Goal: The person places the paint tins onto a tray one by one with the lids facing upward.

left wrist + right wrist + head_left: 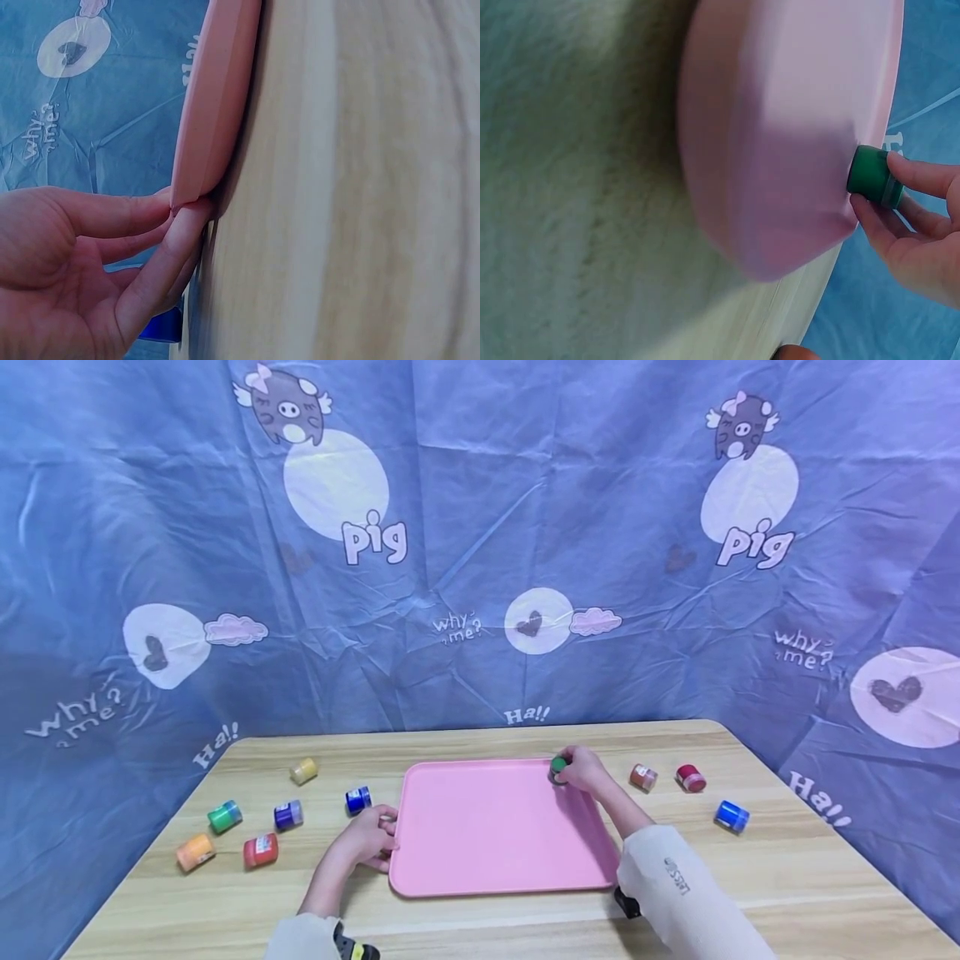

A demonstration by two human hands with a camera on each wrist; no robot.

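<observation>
A pink tray (502,827) lies on the wooden table. My left hand (369,837) pinches its left rim, and in the left wrist view the thumb and fingers meet at the edge of the tray (214,105). Over the tray's far right corner, my right hand (585,770) holds a small green paint jar (557,766) between thumb and fingers. The right wrist view shows this green jar (870,172) close to the tray surface; whether it touches is hard to tell. A dark blue paint jar (358,800) lies just beyond the left hand.
Left of the tray lie yellow (303,771), green (225,817), purple-blue (288,815), orange (196,852) and red (261,851) paint jars. To its right are brown-orange (642,777), dark red (691,778) and blue (732,816) jars. A blue printed cloth (480,693) hangs behind the table.
</observation>
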